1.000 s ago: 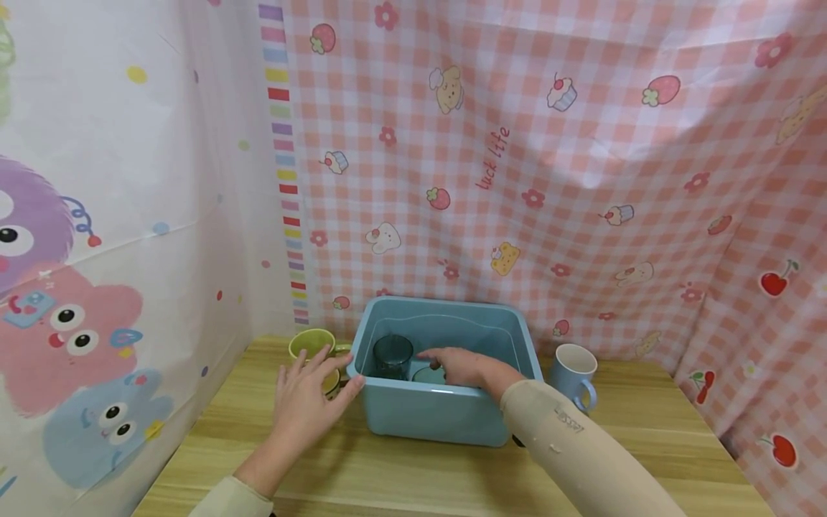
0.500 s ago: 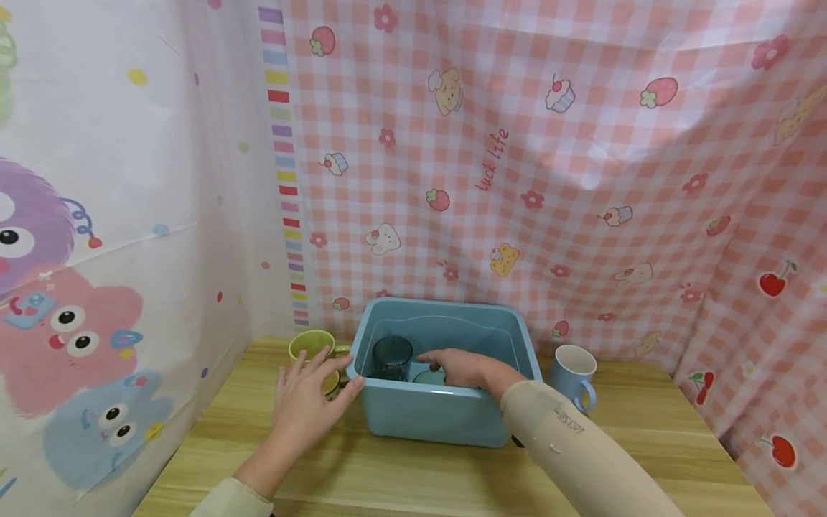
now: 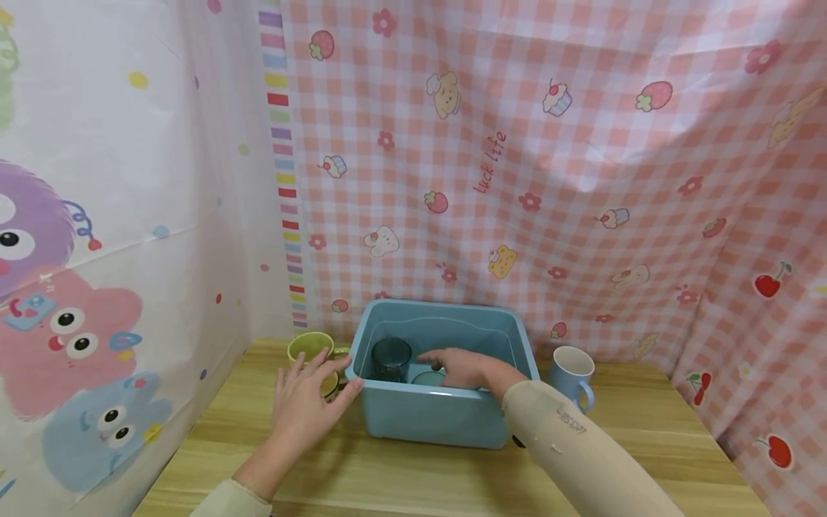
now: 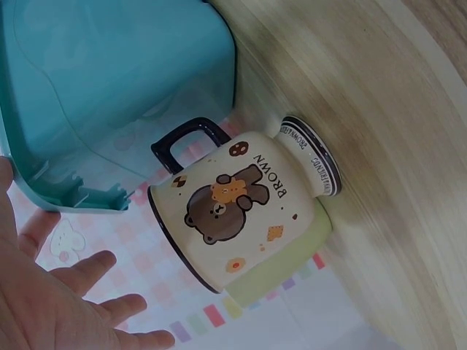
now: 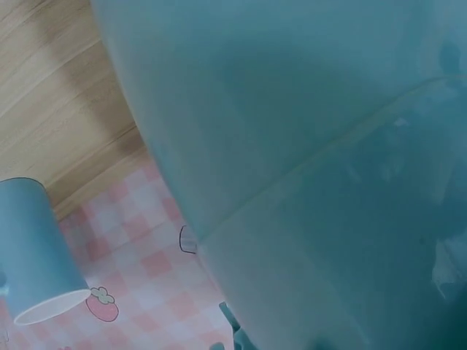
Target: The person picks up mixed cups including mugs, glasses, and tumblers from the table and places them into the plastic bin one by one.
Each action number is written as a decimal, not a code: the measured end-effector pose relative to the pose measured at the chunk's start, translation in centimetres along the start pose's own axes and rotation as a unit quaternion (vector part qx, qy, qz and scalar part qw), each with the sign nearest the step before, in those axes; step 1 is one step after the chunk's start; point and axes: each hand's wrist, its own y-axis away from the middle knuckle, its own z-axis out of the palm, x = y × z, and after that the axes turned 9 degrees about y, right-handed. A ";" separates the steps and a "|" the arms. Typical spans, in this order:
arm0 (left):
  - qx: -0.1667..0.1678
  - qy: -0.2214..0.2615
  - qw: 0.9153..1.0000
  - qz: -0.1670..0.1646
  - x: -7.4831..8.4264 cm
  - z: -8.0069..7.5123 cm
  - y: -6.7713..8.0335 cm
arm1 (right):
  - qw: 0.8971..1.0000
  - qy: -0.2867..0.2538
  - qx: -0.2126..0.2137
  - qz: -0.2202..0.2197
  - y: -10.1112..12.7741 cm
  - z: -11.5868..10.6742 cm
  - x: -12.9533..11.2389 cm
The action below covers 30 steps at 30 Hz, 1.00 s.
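Note:
My left hand [image 3: 306, 406] has its fingers spread, with thumb and index fingertip right at the near left corner of the blue plastic bin [image 3: 436, 413]. Beyond its fingers stands a cream mug [image 4: 226, 204] with a brown bear print and dark handle; the head view shows little of it. My right hand [image 3: 461, 368] reaches down into the bin over a clear greenish glass [image 3: 428, 379], index finger stretched left. Its thumb is hidden, so I cannot tell whether it grips that glass. A dark tinted glass [image 3: 390, 359] stands in the bin's left end.
A yellow-green mug [image 3: 311, 345] stands behind the cream one, left of the bin. To the right is a light blue mug [image 3: 571, 373], handle toward me. The wooden table [image 3: 413, 477] meets a pink checked cloth [image 3: 504, 215] at the back.
The view tips very slightly. Both hands, the bin, the glasses and the mugs keep their places.

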 end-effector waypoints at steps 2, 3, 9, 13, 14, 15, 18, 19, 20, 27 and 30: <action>-0.001 0.001 1.000 -0.001 0.0 0.0 0.0 | 1.000 -0.001 0.008 0.001 0.0 -0.1 0.1; -0.001 0.002 1.000 -0.002 0.0 0.0 0.0 | 1.000 -0.001 0.013 0.000 0.1 -0.2 0.1; -0.003 0.006 1.000 -0.004 0.1 -0.1 0.1 | 0.998 -0.006 0.054 0.010 0.4 -0.5 0.4; -0.001 0.006 1.000 0.000 0.1 -0.2 0.1 | 0.997 -0.033 0.072 0.011 0.9 -0.8 0.6; -0.001 0.005 1.000 0.001 0.1 -0.1 0.1 | 0.996 -0.040 0.076 0.011 1.0 -0.8 0.6; -0.001 0.005 1.000 0.001 0.1 -0.1 0.1 | 0.996 -0.047 0.078 0.011 1.1 -0.9 0.7; -0.002 0.002 1.000 0.001 0.1 -0.1 0.0 | 0.995 -0.061 0.082 0.010 1.3 -1.0 0.7; -0.002 0.001 1.000 0.001 0.1 -0.1 0.0 | 0.994 -0.064 0.083 0.009 1.4 -1.1 0.7; -0.002 0.001 1.000 0.001 0.1 -0.1 0.0 | 0.994 -0.068 0.084 0.007 1.6 -1.2 0.7; -0.002 0.002 1.000 0.003 0.2 -0.1 0.1 | 0.990 -0.106 0.089 -0.007 2.6 -1.7 1.0; -0.002 0.003 1.000 0.004 0.2 -0.1 0.1 | 0.988 -0.120 0.096 -0.012 3.1 -2.1 1.1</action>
